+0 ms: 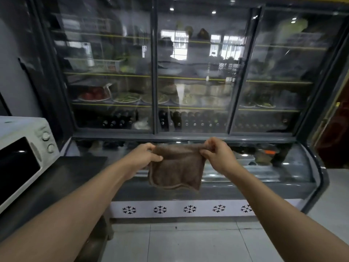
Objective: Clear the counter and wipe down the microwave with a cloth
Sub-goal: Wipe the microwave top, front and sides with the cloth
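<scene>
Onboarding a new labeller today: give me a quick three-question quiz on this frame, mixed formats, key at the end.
1. True or false: the brown cloth lies flat on the black counter.
2. Multiple choice: where is the white microwave relative to the hands? A) to their left, on the counter B) straight ahead, behind the glass C) to their right, on the floor
3. Fill in: the left hand and right hand each pinch one top ______ of the cloth.

Key:
1. False; it hangs in the air between both hands, in front of the glass-door fridge.
2. A
3. corner
</scene>
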The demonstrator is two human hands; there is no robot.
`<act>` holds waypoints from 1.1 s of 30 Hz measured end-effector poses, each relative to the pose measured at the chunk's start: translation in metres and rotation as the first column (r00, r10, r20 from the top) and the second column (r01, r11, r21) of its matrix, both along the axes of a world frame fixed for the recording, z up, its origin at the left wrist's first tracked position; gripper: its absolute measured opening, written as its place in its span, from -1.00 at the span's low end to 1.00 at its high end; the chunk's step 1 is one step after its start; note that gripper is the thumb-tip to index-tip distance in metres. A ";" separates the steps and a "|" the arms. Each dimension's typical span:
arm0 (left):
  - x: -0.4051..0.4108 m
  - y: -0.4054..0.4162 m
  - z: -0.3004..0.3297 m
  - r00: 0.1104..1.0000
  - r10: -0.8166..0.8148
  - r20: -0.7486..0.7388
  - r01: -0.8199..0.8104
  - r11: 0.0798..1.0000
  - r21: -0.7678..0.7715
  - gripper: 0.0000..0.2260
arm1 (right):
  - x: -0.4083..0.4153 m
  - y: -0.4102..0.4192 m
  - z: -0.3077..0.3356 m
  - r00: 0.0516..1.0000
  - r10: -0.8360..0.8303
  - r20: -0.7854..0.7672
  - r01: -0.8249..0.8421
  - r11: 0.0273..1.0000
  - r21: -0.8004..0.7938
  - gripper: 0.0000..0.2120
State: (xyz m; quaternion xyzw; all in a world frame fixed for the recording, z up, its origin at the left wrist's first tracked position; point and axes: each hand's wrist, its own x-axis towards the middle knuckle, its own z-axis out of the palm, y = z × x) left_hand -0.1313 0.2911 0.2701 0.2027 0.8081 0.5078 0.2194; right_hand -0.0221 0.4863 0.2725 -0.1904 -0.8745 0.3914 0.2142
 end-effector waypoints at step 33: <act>-0.183 0.018 -0.078 0.689 0.725 -0.013 -0.706 0.667 -0.236 -0.88 | -0.377 0.032 -0.094 0.434 0.874 0.221 -0.848 0.479 -0.229 -0.94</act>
